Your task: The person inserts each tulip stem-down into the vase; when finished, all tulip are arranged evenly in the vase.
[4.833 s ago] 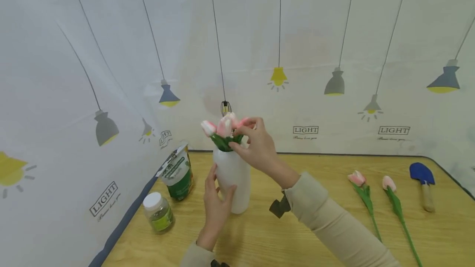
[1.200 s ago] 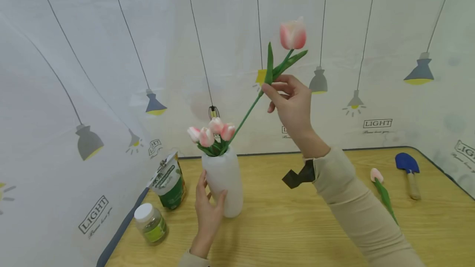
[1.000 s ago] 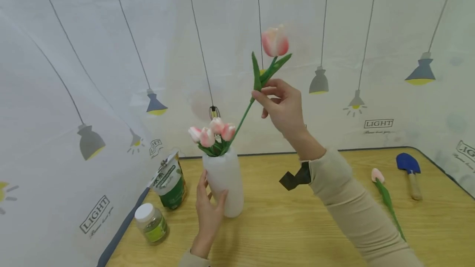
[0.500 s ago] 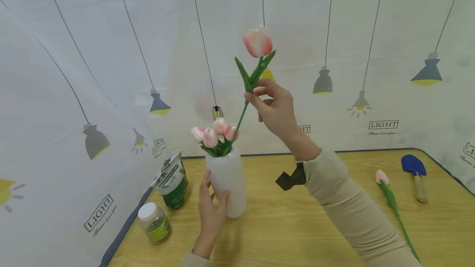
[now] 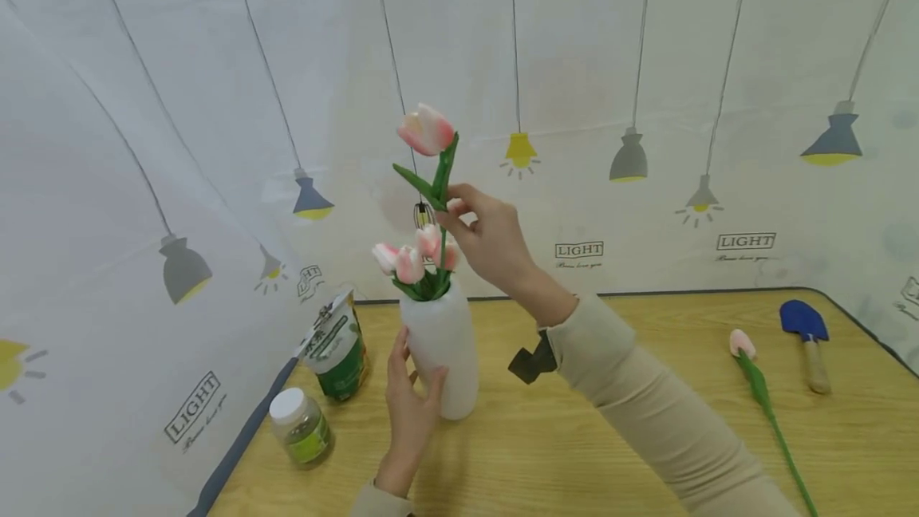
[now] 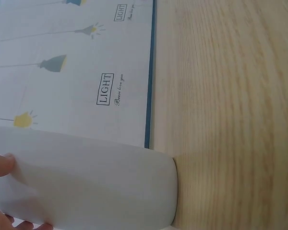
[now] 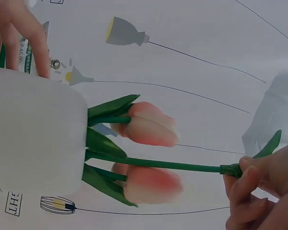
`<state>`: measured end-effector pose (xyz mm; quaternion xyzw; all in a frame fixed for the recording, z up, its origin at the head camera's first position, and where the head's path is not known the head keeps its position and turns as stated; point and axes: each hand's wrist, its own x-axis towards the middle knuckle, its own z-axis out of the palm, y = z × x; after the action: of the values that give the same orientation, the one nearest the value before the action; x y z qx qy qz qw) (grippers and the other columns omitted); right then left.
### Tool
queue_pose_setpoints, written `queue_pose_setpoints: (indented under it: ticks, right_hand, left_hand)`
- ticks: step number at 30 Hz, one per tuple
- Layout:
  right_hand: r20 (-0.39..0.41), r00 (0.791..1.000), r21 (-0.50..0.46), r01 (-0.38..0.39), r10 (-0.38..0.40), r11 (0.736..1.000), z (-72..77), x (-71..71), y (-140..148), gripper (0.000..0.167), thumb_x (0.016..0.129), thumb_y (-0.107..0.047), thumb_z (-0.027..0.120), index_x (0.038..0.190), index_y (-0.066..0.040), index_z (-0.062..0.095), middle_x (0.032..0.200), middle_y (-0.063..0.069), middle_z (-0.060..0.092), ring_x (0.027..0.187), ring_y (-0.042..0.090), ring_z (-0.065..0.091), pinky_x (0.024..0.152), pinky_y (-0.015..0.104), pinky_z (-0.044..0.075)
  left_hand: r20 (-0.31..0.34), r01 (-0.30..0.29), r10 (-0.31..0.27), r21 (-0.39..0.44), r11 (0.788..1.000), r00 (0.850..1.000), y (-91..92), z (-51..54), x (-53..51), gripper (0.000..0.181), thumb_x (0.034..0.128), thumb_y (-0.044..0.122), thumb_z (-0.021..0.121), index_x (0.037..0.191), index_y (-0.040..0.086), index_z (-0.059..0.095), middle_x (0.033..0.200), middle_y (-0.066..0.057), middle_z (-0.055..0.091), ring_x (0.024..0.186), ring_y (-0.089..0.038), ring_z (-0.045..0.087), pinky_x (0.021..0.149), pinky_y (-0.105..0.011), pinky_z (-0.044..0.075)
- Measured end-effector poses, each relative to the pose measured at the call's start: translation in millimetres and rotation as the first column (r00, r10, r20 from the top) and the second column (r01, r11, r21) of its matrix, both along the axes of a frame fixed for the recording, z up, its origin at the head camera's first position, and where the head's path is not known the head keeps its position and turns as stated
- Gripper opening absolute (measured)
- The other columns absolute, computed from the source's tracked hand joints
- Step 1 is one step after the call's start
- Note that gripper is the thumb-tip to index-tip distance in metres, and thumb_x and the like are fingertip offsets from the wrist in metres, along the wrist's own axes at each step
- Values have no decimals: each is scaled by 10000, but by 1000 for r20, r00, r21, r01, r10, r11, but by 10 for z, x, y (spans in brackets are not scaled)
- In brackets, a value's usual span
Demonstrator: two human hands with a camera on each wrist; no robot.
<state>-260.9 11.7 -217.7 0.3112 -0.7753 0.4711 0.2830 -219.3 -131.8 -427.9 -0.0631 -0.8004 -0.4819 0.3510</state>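
Observation:
A white vase (image 5: 443, 349) stands upright on the table, and my left hand (image 5: 411, 413) grips it round its lower left side. In the left wrist view the thumb and fingertips press on the vase wall (image 6: 96, 182). Several pink-and-white tulips (image 5: 409, 265) sit in the vase with their blooms just above the rim. Above them my right hand (image 5: 491, 242) pinches another tulip (image 5: 427, 132) at the base of its leaves. That tulip's stem (image 7: 182, 166) runs down into the vase mouth, seen in the right wrist view; its lower end is hidden inside.
Left of the vase are a green-and-white pouch (image 5: 337, 349) and a white-lidded jar (image 5: 301, 428). On the right lie one tulip (image 5: 761, 393) and a blue shovel (image 5: 806, 333) with a wooden handle. A lamp-printed cloth (image 5: 589, 102) borders the wooden table (image 5: 560, 437).
One of two tulips lying on the right was picked up by my right hand. Its stem entered the vase and it has since moved left and down. My left hand stays on the vase.

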Motion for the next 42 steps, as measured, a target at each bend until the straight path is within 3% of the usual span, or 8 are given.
queue_pose_setpoints:
  ticks: [4, 11, 19, 27, 31, 35, 42]
  right_hand:
    - [16, 998, 35, 55, -56, 998, -42, -10, -47, 204, 864, -192, 570, 1035, -86, 602, 890, 116, 681, 670, 191, 640, 535, 227, 496]
    - [104, 990, 96, 81, -91, 992, -17, 3, -138, 230, 864, -223, 571, 1065, -114, 597, 947, 102, 679, 637, 163, 620, 487, 201, 418]
    - [163, 980, 87, 98, -111, 991, -27, -58, -235, 189, 854, -214, 583, 1015, -117, 605, 901, 106, 681, 425, 112, 482, 402, 180, 373]
    - [256, 964, 100, 43, -67, 994, -21, -95, -268, 169, 834, -218, 612, 967, -113, 609, 923, 83, 670, 675, 179, 627, 504, 213, 483]
    - [220, 973, 113, 46, -70, 993, -55, -65, -298, 177, 835, -206, 611, 978, -103, 615, 922, 89, 671, 653, 152, 627, 522, 208, 490]
    - [147, 983, 140, 89, -110, 986, -57, -48, -278, 178, 838, -200, 605, 982, -95, 611, 892, 89, 678, 501, 116, 526, 435, 180, 392]
    - [43, 989, 44, 137, -139, 990, 144, -21, -115, 182, 849, -204, 590, 983, -81, 599, 838, 104, 666, 394, 103, 378, 391, 184, 296]
  left_hand:
    - [7, 5, -5, -3, 1000, 1000, 10, 2, -15, 741, 793, 91, 648, 1394, 194, 227, 1374, -166, 338, 1205, -377, 399, 824, -519, 478]
    - [-5, 9, -9, 1, 1000, 1000, 7, 3, -2, 740, 789, 92, 654, 1392, 179, 234, 1364, -174, 344, 1203, -380, 397, 824, -519, 477]
    - [-34, 17, -17, -8, 1000, 999, 13, -27, -20, 722, 796, 117, 650, 1389, 182, 242, 1357, -168, 356, 1187, -381, 412, 803, -520, 486]
    - [-3, 5, -5, 0, 1000, 1000, 3, -10, 1, 721, 802, 124, 645, 1389, 205, 233, 1361, -151, 354, 1203, -360, 402, 828, -514, 478]
    - [-6, 2, -2, 2, 1000, 1000, -5, 6, 0, 729, 791, 101, 654, 1386, 196, 243, 1353, -162, 362, 1197, -367, 409, 819, -515, 481]
    - [-12, 1, -1, -4, 1000, 1000, -2, 16, -1, 729, 788, 84, 653, 1385, 187, 247, 1339, -170, 375, 1188, -368, 419, 807, -505, 490]
    - [12, 12, -12, 0, 1000, 1000, 3, 30, 23, 740, 794, 65, 642, 1392, 194, 226, 1351, -169, 356, 1206, -371, 404, 823, -499, 486]
